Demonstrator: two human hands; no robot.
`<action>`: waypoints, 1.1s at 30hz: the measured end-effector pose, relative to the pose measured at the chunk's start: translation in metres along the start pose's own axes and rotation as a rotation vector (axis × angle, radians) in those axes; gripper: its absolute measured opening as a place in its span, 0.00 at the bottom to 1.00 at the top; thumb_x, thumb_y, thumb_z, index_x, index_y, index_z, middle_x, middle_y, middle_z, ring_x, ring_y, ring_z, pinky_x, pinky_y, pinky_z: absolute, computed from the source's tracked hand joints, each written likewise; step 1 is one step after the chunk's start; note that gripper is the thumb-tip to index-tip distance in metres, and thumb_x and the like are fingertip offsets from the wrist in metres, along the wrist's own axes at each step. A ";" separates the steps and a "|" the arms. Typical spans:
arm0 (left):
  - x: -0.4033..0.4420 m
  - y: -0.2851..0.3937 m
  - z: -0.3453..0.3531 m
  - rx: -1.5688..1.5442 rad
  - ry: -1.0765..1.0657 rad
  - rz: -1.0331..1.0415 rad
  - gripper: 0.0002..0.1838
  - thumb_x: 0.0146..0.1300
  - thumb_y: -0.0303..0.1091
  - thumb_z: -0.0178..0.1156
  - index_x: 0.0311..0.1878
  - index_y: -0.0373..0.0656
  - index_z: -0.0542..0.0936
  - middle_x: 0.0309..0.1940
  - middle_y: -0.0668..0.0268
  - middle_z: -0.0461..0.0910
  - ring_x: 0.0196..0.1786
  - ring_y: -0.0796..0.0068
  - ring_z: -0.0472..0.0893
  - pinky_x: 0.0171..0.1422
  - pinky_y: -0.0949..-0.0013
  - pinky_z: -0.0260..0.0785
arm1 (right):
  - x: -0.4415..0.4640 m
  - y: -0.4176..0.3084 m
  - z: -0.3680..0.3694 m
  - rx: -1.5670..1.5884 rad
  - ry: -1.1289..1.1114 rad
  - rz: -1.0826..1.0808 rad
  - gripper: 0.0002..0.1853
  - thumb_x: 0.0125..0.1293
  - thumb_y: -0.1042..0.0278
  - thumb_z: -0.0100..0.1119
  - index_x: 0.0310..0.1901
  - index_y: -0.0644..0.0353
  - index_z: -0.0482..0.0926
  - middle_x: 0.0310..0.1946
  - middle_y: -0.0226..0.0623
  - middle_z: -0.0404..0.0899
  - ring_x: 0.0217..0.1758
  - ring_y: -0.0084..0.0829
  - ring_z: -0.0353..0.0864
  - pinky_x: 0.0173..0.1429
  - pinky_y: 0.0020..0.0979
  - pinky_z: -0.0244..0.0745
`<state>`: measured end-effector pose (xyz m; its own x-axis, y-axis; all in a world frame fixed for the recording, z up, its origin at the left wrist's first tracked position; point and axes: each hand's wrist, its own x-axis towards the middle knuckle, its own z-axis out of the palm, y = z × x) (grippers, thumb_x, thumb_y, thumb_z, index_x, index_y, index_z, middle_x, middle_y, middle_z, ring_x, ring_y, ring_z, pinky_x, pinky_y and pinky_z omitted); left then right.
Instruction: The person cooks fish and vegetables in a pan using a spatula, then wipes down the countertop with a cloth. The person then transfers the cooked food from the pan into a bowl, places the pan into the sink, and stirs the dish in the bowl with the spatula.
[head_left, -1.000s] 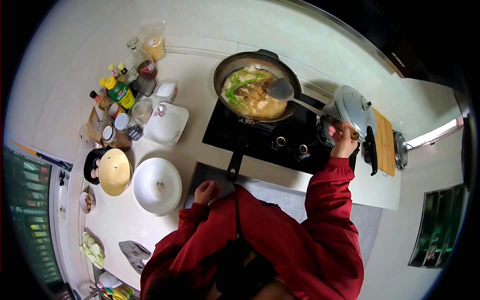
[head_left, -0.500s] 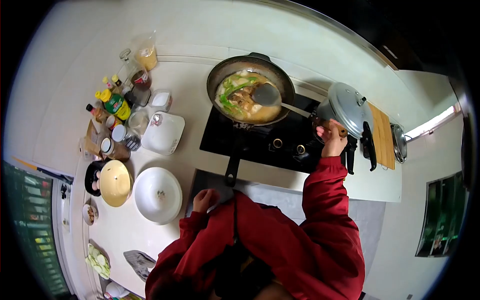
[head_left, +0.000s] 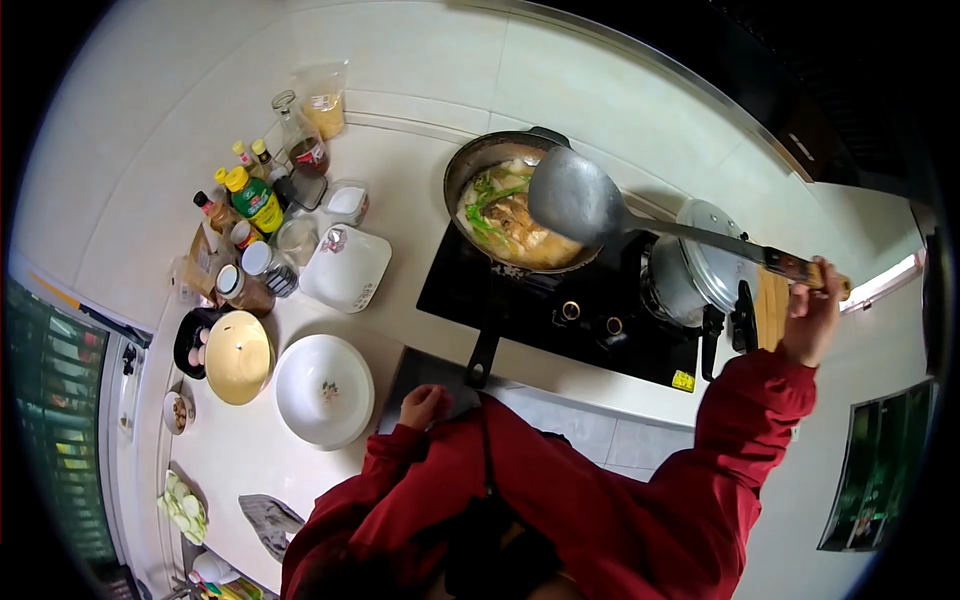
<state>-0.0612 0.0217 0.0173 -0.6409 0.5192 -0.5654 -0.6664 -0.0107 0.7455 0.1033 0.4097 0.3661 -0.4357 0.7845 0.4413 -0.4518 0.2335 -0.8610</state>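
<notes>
My right hand is wrapped round the wooden-ended handle of a metal spatula. The spatula's broad blade is raised over the right side of a dark wok and hides part of it. Inside the wok are browned food, green strips and a cloudy liquid. Close to my body, my left hand is held with curled fingers, below the end of the wok's long handle; whatever it may hold is too small to make out.
A pressure cooker stands right of the wok on the black hob. Leftward are a square white dish, a white bowl, a yellow bowl, several bottles and jars, and a grey cloth.
My right hand has moved right and the spatula has risen out of the food, its blade now nearer the camera. My left hand has stayed near my body. The view has shifted slightly.
</notes>
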 end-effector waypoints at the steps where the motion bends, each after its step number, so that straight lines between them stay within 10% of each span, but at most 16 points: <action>1: 0.002 -0.003 -0.001 -0.028 -0.016 -0.002 0.10 0.57 0.36 0.47 0.36 0.39 0.71 0.28 0.64 0.75 0.31 0.75 0.75 0.33 0.75 0.69 | 0.000 -0.018 0.007 -0.022 -0.035 -0.046 0.12 0.57 0.63 0.45 0.37 0.64 0.69 0.31 0.35 0.73 0.11 0.15 0.60 0.11 0.13 0.51; 6: 0.004 -0.003 -0.002 -0.062 -0.041 -0.016 0.10 0.57 0.35 0.48 0.37 0.38 0.71 0.28 0.64 0.74 0.32 0.75 0.75 0.35 0.74 0.69 | 0.009 -0.077 -0.008 -0.052 -0.322 -0.075 0.13 0.60 0.65 0.42 0.43 0.65 0.65 0.37 0.40 0.70 0.08 0.10 0.56 0.11 0.09 0.49; 12: 0.024 -0.029 -0.010 -0.160 -0.042 0.001 0.10 0.57 0.34 0.48 0.36 0.37 0.72 0.27 0.65 0.73 0.31 0.73 0.75 0.35 0.73 0.70 | -0.013 -0.113 0.006 -0.169 0.107 -0.210 0.20 0.57 0.58 0.46 0.49 0.57 0.62 0.37 0.39 0.70 0.16 0.18 0.67 0.17 0.13 0.65; 15: 0.033 -0.040 -0.017 -0.144 -0.074 -0.004 0.10 0.57 0.34 0.48 0.36 0.37 0.72 0.27 0.65 0.74 0.30 0.74 0.75 0.34 0.73 0.70 | -0.002 -0.145 0.018 0.195 -0.753 0.042 0.18 0.57 0.61 0.45 0.47 0.63 0.63 0.34 0.41 0.73 0.22 0.21 0.70 0.23 0.16 0.70; 18: 0.032 -0.037 -0.017 -0.158 -0.082 0.013 0.10 0.57 0.35 0.48 0.36 0.38 0.72 0.27 0.64 0.75 0.29 0.74 0.75 0.34 0.74 0.70 | -0.018 -0.166 -0.099 -0.270 0.202 -0.185 0.18 0.57 0.64 0.42 0.47 0.64 0.60 0.29 0.34 0.68 0.34 0.25 0.68 0.40 0.27 0.68; 23: 0.023 -0.029 -0.020 -0.019 -0.057 -0.027 0.10 0.57 0.35 0.47 0.36 0.38 0.72 0.28 0.62 0.75 0.29 0.73 0.76 0.31 0.74 0.69 | -0.011 -0.164 -0.003 -0.571 -0.216 -0.945 0.21 0.57 0.60 0.41 0.49 0.64 0.58 0.35 0.38 0.67 0.38 0.30 0.68 0.43 0.32 0.67; 27: 0.026 -0.035 -0.023 -0.058 -0.089 -0.016 0.10 0.58 0.35 0.47 0.36 0.38 0.72 0.28 0.61 0.75 0.29 0.73 0.76 0.30 0.74 0.68 | -0.033 -0.177 0.032 -1.075 -0.255 -1.159 0.28 0.55 0.52 0.43 0.52 0.63 0.55 0.39 0.43 0.66 0.43 0.35 0.66 0.46 0.36 0.64; 31: 0.022 -0.032 -0.020 -0.073 -0.079 -0.008 0.10 0.58 0.35 0.47 0.37 0.38 0.72 0.28 0.61 0.75 0.29 0.73 0.76 0.30 0.75 0.68 | -0.033 -0.187 0.028 -0.973 -0.479 -1.024 0.32 0.53 0.47 0.43 0.52 0.65 0.54 0.43 0.46 0.64 0.40 0.32 0.69 0.41 0.30 0.67; 33: 0.020 -0.031 -0.020 -0.065 -0.074 -0.044 0.10 0.57 0.35 0.47 0.37 0.38 0.71 0.28 0.61 0.75 0.29 0.74 0.76 0.30 0.75 0.68 | -0.044 -0.178 0.034 -0.438 -0.512 -0.755 0.31 0.54 0.48 0.42 0.51 0.67 0.56 0.42 0.45 0.65 0.36 0.29 0.70 0.37 0.24 0.67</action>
<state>-0.0610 0.0150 -0.0248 -0.5825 0.5816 -0.5678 -0.7179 -0.0406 0.6950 0.1769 0.3139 0.5082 -0.4820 0.0280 0.8757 -0.4663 0.8380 -0.2834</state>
